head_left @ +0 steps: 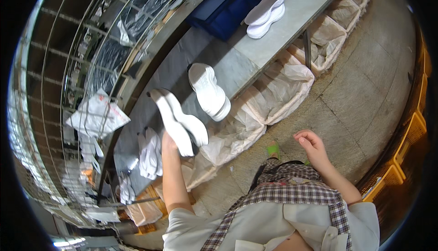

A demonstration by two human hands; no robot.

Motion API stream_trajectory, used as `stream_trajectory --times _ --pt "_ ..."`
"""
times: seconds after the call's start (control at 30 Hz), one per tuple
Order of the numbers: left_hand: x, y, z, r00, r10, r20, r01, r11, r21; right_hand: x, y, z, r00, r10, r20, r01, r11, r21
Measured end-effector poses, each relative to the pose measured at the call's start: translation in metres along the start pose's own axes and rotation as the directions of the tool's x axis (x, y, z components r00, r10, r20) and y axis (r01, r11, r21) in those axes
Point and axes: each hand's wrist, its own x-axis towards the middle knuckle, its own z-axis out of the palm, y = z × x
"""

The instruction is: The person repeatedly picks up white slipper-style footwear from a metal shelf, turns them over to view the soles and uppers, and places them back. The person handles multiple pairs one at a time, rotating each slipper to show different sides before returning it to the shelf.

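My left hand (169, 142) is closed around the near end of a pair of white shoe soles (172, 119), held on edge over the grey table (242, 64). Most of its fingers are hidden behind the soles. A small stack of white soles (207, 89) lies on the tabletop just to the right of the held pair. My right hand (311, 145) hangs out to the right over the floor, thumb apart from lightly bent fingers, with nothing in it. More white soles (149, 153) lie left of my left hand, and another stack (267, 16) sits farther along the table.
A dark blue bin (226, 9) stands at the back of the table. Baskets lined with pale sheeting (283, 89) run below its near edge. Wire mesh (59, 54) rises at the left, with a white plastic bag (98, 114) by it. Yellow crates (385, 182) line the right side.
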Motion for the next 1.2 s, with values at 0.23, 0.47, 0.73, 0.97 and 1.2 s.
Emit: stream_trajectory --times 0.23,0.47,0.73,0.97,1.2 --pt "0.080 0.060 -0.079 0.807 0.064 -0.587 0.251 0.862 0.440 0.004 0.014 0.002 0.990 0.040 -0.138 -0.035 0.999 0.041" --pt "0.090 0.054 -0.018 0.567 0.336 -0.752 0.255 0.796 0.549 -0.023 0.040 -0.045 0.957 0.038 -0.287 -0.044 0.999 -0.015" --pt "0.150 -0.026 0.167 0.618 0.741 0.261 -0.227 -0.149 0.962 -0.054 0.047 -0.126 0.889 0.136 -0.437 -0.041 0.974 0.221" --pt "0.193 -0.216 0.301 0.842 -0.476 0.253 -0.364 -0.157 0.918 -0.065 0.030 -0.193 0.815 0.011 -0.580 0.047 0.995 0.085" --pt "0.244 -0.335 0.258 0.323 -0.927 -0.191 -0.184 -0.260 0.948 -0.034 0.040 -0.247 0.769 0.137 -0.625 -0.035 0.984 0.172"
